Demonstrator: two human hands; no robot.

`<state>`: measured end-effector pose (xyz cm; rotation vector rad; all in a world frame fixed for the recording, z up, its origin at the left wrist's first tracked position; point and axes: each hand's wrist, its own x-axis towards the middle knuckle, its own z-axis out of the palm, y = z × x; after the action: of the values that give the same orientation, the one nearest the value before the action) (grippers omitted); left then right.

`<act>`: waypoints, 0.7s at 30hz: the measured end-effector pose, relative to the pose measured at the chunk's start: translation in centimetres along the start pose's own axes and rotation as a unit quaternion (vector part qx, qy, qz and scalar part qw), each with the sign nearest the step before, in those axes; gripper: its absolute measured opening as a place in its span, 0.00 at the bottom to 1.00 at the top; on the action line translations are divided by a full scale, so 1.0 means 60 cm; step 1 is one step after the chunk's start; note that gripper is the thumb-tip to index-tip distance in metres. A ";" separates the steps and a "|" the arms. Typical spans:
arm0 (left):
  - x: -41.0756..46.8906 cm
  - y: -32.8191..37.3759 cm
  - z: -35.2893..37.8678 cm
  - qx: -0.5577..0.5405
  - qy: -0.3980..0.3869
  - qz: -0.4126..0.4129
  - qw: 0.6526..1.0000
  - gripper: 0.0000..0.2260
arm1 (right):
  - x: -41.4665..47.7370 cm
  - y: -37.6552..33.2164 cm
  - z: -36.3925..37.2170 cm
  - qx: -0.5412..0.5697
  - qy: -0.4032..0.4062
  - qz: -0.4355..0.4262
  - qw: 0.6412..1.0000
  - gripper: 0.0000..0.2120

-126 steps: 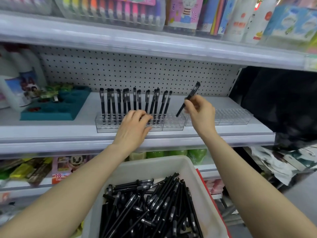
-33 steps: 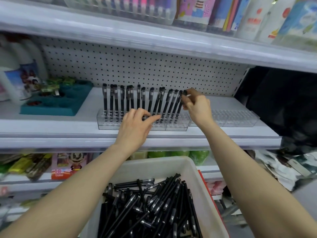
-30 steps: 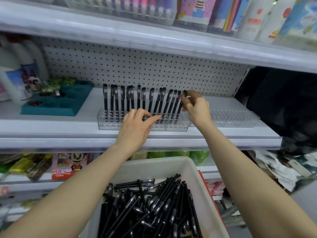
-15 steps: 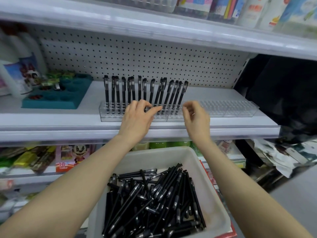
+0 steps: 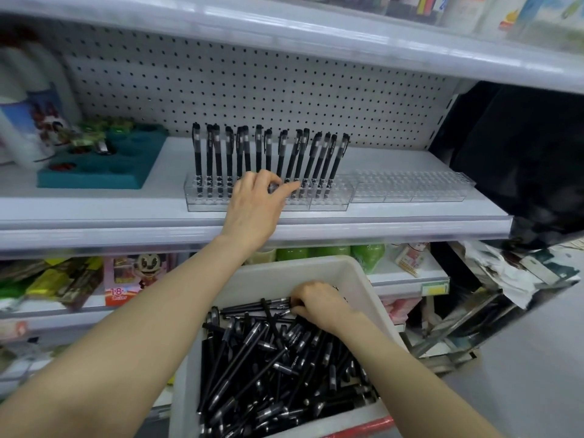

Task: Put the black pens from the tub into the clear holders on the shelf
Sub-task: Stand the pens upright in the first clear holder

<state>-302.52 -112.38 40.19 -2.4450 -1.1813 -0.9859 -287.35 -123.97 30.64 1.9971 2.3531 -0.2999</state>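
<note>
A white tub (image 5: 284, 270) full of loose black pens (image 5: 271, 368) stands below the shelf (image 5: 94, 210). On the shelf, a clear holder (image 5: 205, 200) carries several black pens standing upright (image 5: 268, 153). To its right lies a second clear holder (image 5: 407, 189) with nothing in it. My left hand (image 5: 256, 210) rests on top of the filled holder, its index finger stretched toward the rightmost pens. My right hand (image 5: 322, 306) is down in the far end of the tub, fingers curled on a black pen lying there.
A teal tray (image 5: 94, 172) and white bottles (image 5: 28, 121) stand at the shelf's left. An upper shelf (image 5: 284, 36) overhangs the pens. Green bottles (image 5: 316, 251) and packaged goods fill the lower shelf behind the tub. A dark gap (image 5: 521, 153) lies right.
My right hand stood a pen in the holder, let it go and dropped into the tub onto the loose pens. My left hand stayed on the holder.
</note>
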 end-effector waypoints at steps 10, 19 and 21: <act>0.000 0.001 -0.004 0.004 -0.013 -0.003 1.000 0.27 | 0.005 0.023 -0.035 0.099 0.001 -0.001 0.995 0.08; 0.013 0.010 -0.012 -0.010 0.010 0.016 1.000 0.17 | -0.024 0.049 -0.174 0.413 0.148 -0.019 0.898 0.06; 0.012 0.008 -0.009 -0.018 0.012 0.011 1.000 0.17 | -0.028 0.058 -0.213 0.428 0.205 -0.006 0.880 0.06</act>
<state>-302.06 -112.51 41.08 -2.4605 -1.1362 -1.0356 -282.43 -122.84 43.00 2.5909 2.7850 -1.2180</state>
